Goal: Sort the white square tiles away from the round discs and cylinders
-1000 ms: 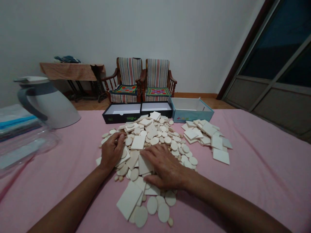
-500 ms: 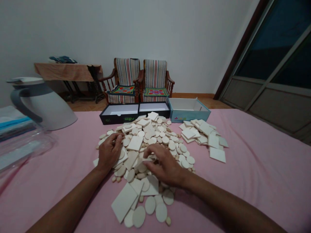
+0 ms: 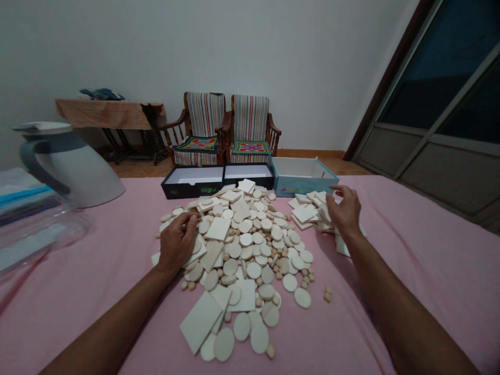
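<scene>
A big heap of pale flat pieces (image 3: 242, 239), round, oval and square, lies on the pink cloth (image 3: 410, 250) in front of me. To its right is a smaller stack of square pieces (image 3: 307, 213). My left hand (image 3: 177, 244) rests on the heap's left side, its fingers curled and thumb and forefinger pinched on a small pale piece. My right hand (image 3: 344, 211) is over the right edge of the square stack, with fingers bent round a square piece that touches the stack.
Behind the heap stand two black open boxes (image 3: 193, 182) (image 3: 248, 171) and a light blue open box (image 3: 302, 183). A white jug (image 3: 70, 166) and a clear plastic bag (image 3: 35, 229) are at the left. Two striped chairs (image 3: 205, 125) stand by the wall.
My right hand left the middle of the heap with a square piece and moved right to the square stack. Several round pieces spread where it had been. The left hand stayed put.
</scene>
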The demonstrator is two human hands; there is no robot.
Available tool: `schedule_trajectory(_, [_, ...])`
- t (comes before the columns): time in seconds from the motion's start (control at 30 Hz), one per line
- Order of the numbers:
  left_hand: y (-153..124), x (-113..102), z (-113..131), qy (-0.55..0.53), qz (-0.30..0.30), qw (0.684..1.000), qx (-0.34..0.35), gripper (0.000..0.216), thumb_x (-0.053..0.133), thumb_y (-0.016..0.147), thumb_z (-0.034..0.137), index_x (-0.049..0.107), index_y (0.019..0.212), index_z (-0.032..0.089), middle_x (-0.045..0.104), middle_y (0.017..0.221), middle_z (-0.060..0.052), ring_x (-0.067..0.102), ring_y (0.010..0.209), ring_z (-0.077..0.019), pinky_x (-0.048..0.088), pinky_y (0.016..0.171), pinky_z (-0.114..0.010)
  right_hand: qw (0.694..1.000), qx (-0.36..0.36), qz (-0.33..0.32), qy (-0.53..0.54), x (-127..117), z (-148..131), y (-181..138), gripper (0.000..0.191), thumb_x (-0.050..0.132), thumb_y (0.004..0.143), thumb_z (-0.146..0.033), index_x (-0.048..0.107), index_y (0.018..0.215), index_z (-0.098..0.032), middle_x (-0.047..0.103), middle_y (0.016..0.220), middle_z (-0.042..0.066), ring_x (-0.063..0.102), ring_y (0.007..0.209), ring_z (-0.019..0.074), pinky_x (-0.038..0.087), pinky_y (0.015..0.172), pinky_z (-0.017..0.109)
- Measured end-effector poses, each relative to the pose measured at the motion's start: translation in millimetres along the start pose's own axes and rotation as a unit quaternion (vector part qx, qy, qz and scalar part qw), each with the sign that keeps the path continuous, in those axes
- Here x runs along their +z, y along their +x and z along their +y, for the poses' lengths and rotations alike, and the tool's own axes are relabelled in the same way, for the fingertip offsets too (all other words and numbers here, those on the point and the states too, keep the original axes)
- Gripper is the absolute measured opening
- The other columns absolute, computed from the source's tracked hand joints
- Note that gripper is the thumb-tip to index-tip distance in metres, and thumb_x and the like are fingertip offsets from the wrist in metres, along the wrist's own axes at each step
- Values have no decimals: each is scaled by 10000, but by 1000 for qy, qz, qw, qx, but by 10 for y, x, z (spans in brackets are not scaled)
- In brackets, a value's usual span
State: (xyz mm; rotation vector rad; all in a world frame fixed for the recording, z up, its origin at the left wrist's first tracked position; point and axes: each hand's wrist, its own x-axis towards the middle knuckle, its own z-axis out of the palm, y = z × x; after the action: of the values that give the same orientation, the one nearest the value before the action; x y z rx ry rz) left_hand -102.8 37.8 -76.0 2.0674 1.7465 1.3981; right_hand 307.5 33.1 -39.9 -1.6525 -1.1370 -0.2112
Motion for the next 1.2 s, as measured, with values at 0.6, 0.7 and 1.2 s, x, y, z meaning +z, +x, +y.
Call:
schedule_trajectory(0.6, [-13,-2,6,-10,-4,1000,0,347,439,915,438,679,928,188,727,919,-28,667,868,-182,484,770,-264,728,-408,-548,-50,-414,-1460,-1515,174,597,805,-241,583,958,-161,608,968,103,484,940,249,390,836,397])
schedule_trajectory(0.7, [-7,-10,7,-14,-6,1000,1,345,443,911,443,679,926,191,726,921,-27,666,871,-182,487,766,-262,735,-423,-525,-74,-364,-1451,-1561,151,568,784,-165,584,933,-153,610,915,106,477,887,242,380,817,397])
schedule_trajectory(1.2, [0,-16,25,-8,-6,1000,-8,342,449,907,451,685,924,203,728,922,-24,675,861,-186,512,735,-251,753,-346,-560,4,-481,-1356,-1132,190,602,771,-208,596,959,-183,605,943,67,473,918,219,354,844,366])
